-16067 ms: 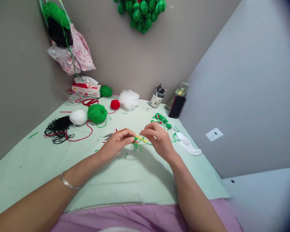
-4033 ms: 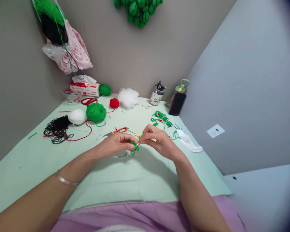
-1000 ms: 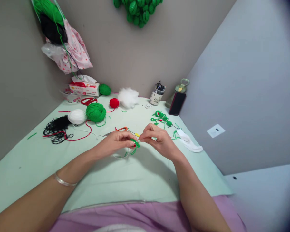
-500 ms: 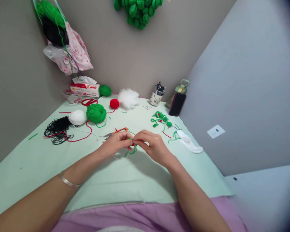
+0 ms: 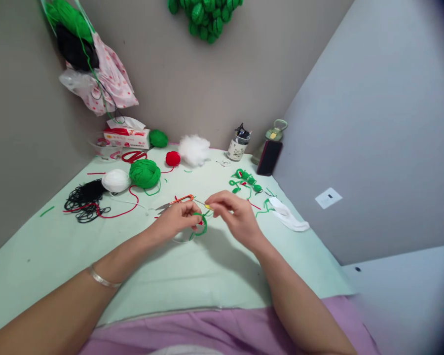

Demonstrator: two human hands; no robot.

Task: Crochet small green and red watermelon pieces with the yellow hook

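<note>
Above the middle of the table, my left hand (image 5: 177, 219) pinches a small green and red crocheted piece (image 5: 203, 224), partly hidden by the fingers. A green strand curves below it. To its right, the closed fingers of my right hand (image 5: 235, 217) grip a thin crochet hook with a yellow handle (image 5: 207, 207); its slim metal end points left. Just past my left hand lies a pair of orange-handled scissors (image 5: 187, 198). A loop of white yarn (image 5: 183, 241) hangs or lies under the left fingers.
At left sit a green yarn ball (image 5: 145, 173), a white yarn ball (image 5: 116, 181) and black yarn (image 5: 85, 199). Behind are a red ball (image 5: 172, 158), white stuffing (image 5: 194, 150) and red-handled scissors (image 5: 134, 156). Small green pieces (image 5: 246, 180), a jar (image 5: 239, 148) and a phone (image 5: 270, 158) stand right.
My right hand has moved slightly up and away from the left, and the yellow-handled crochet hook now shows in its fingers. The left hand keeps its hold on the crocheted piece.
</note>
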